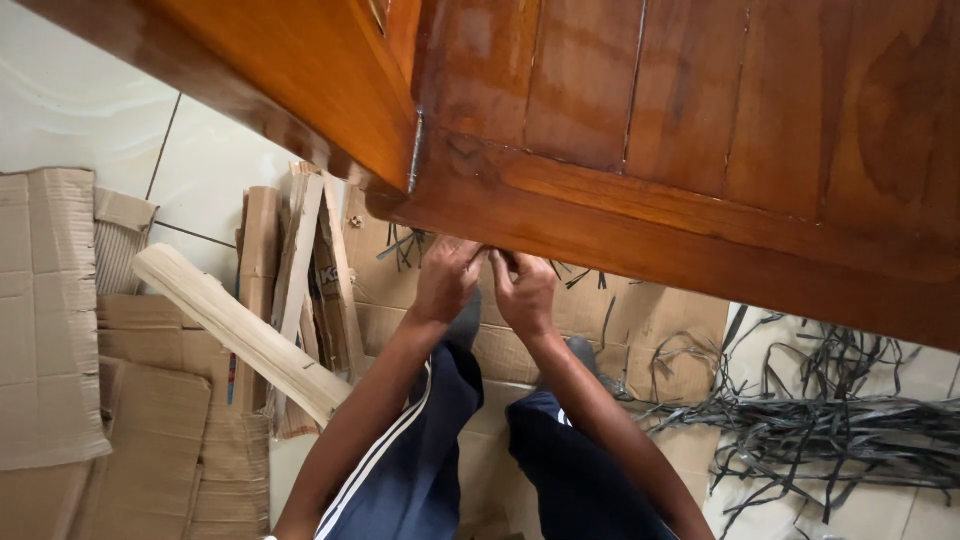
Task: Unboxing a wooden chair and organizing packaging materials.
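Both hands' fingers (470,262) pinch together under the wooden frame (640,240); anything pinched is hidden.

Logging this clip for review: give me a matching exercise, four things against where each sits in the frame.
Things:
1. wooden furniture piece
2. pale wooden stick
3. dark strips
4. flattened cardboard

Places:
A. far left, on the floor
B. lower right, in a loose pile
C. across the top, above both hands
D. left of the left hand, lying slantwise

Pairs: 1-C, 2-D, 3-B, 4-A
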